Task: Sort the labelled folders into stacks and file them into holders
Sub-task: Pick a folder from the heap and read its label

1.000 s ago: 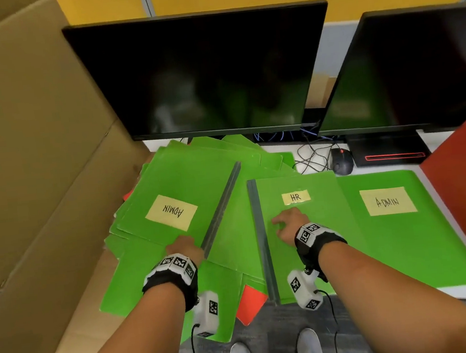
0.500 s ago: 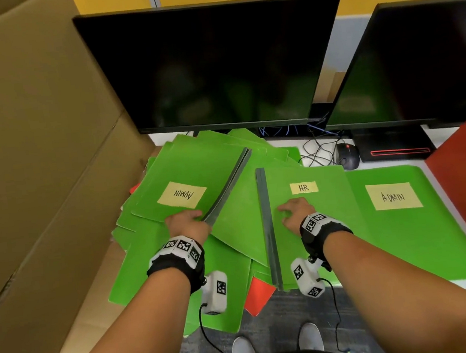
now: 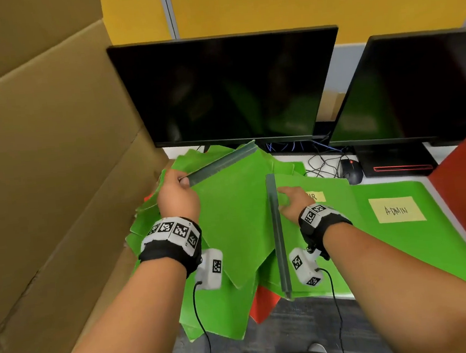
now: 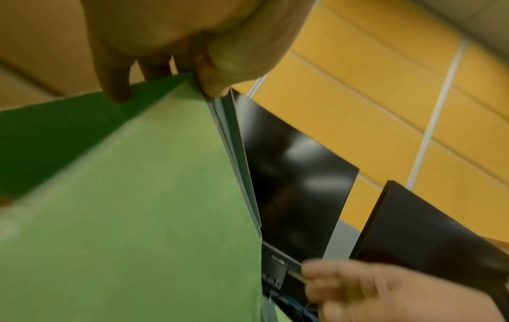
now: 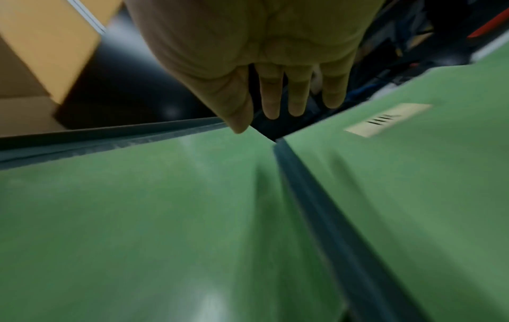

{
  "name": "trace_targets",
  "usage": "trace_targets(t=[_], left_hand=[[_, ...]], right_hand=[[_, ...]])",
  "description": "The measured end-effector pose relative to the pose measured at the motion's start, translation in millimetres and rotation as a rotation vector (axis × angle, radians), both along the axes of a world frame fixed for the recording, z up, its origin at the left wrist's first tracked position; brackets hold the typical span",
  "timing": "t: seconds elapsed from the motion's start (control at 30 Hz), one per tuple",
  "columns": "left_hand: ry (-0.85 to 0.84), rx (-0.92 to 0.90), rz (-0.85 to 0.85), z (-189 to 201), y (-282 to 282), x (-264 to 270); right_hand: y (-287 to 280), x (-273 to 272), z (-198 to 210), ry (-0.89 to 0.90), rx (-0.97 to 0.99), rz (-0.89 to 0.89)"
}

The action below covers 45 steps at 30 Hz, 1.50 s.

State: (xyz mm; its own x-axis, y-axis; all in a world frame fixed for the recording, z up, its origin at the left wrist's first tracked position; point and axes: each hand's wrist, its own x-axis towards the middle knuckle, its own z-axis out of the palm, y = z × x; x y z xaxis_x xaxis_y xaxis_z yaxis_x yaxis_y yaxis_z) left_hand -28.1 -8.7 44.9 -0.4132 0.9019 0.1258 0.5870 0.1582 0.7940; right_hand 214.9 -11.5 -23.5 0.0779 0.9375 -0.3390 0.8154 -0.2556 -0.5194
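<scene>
Green folder (image 3: pixel 229 205) pinched in left hand (image 3: pixel 177 194).

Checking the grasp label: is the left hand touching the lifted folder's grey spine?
Touching. The left wrist view shows the left hand pinching the grey spine.

A white desk (image 3: pixel 457 243) carries scattered green folders (image 3: pixel 207 307), a folder labelled ADMIN (image 3: pixel 415 247), a black mouse (image 3: pixel 350 170), tangled cables (image 3: pixel 321 162) and two monitors (image 3: pixel 229 91).
</scene>
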Motion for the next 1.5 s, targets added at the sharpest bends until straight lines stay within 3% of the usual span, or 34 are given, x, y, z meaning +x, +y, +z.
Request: trace_targets(t=[0.27, 0.47, 0.57, 0.7, 0.8, 0.93, 1.07, 1.23, 1.4, 1.5], left_hand=[[0.023, 0.288, 0.028, 51.9, -7.9, -7.2], [0.091, 0.461, -0.036, 70.5, -17.5, -8.0], [0.099, 0.492, 0.024, 64.7, -13.7, -10.1], [-0.036, 0.295, 0.157, 46.2, -11.8, 1.9], [-0.123, 0.151, 0.111, 30.6, -16.9, 18.2], [-0.546, -0.151, -0.15, 25.5, -21.4, 44.3], [-0.853, -0.255, -0.052, 22.1, -13.2, 60.8], [-0.825, -0.316, -0.009, -1.3, -6.7, 60.3], [-0.602, -0.28, 0.026, -1.6, -14.8, 60.4], [-0.553, -0.259, 0.035, -4.7, -17.6, 54.4]], right_hand=[[28.7, -45.7, 78.8, 0.154, 0.449, 0.047], [32.3, -55.3, 98.3, -0.087, 0.639, 0.061], [29.3, -52.5, 104.4, -0.177, 0.673, 0.038], [21.0, -45.4, 109.1, -0.187, 0.676, 0.018], [13.4, -42.1, 108.6, -0.196, 0.668, 0.055], [2.1, -41.5, 100.4, -0.222, 0.663, 0.209], [-11.7, -38.5, 83.3, -0.059, 0.551, 0.324], [-21.6, -27.2, 66.9, 0.052, 0.279, 0.416], [-10.2, -5.6, 55.4, -0.022, 0.216, 0.233], [-3.1, 3.8, 48.8, 0.009, 0.186, 0.126]])
